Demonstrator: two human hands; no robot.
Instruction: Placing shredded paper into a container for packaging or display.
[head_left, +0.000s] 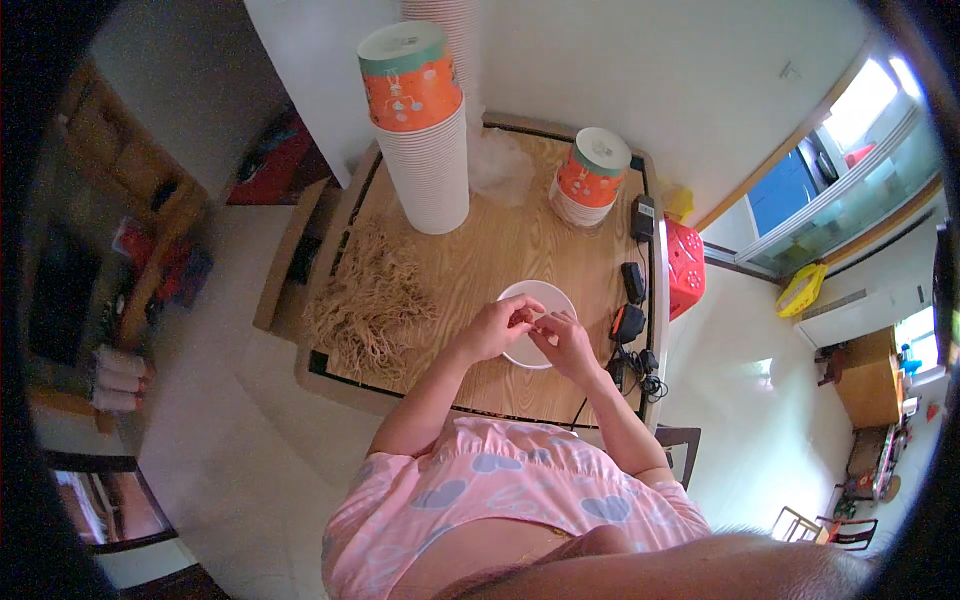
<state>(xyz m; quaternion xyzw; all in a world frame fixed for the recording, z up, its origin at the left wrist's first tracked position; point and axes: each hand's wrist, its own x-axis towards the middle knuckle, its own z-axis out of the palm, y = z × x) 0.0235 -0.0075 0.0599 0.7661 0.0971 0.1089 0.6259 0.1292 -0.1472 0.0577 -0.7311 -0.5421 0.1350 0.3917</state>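
A white paper tub [540, 291] stands mouth up near the front of the wooden table, and both my hands are over its opening. My left hand [492, 328] has its fingertips pinched together above the tub's left side. Close against it, my right hand [566, 346] is pinched too, its fingertips meeting those of the left. Whatever lies between the fingers is too small to make out. To the left of my hands spreads a loose heap of tan, string-like strands [375, 300].
A tall stack of upside-down paper tubs [425, 170], topped in orange and green, rises at the table's back left. A shorter stack [588, 180] stands back right. Black adapters and cables [628, 322] line the right edge, beside a red stool [685, 268]. Clear plastic [500, 160] lies behind.
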